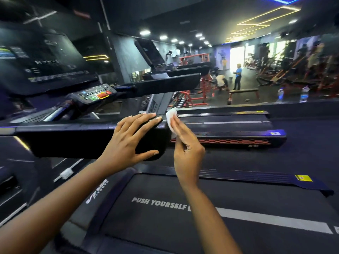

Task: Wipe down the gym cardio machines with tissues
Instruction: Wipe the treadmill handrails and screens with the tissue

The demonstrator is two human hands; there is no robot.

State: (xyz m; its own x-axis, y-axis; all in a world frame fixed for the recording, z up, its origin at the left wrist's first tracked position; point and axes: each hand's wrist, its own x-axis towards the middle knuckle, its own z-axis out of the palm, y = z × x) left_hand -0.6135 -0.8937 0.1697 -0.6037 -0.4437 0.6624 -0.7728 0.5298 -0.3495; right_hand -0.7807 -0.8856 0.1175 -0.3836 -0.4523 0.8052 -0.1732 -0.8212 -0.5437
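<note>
A black padded handrail [77, 140] of the treadmill runs from the left edge to the middle of the view. My left hand [132, 138] lies over its rounded end, fingers straight on top and thumb along the front face. My right hand [185, 145] is just right of that end and pinches a small white tissue [170, 118], which touches the end of the rail. The treadmill belt [183, 217] with "PUSH YOURSELF" printed on it lies below my arms.
The treadmill's control panel [95, 94] and dark screen [42, 61] sit to the upper left. A second treadmill [229, 125] stands behind the rail, and more beyond it. Two water bottles [304, 94] stand at right. People and red weight machines fill the far gym floor.
</note>
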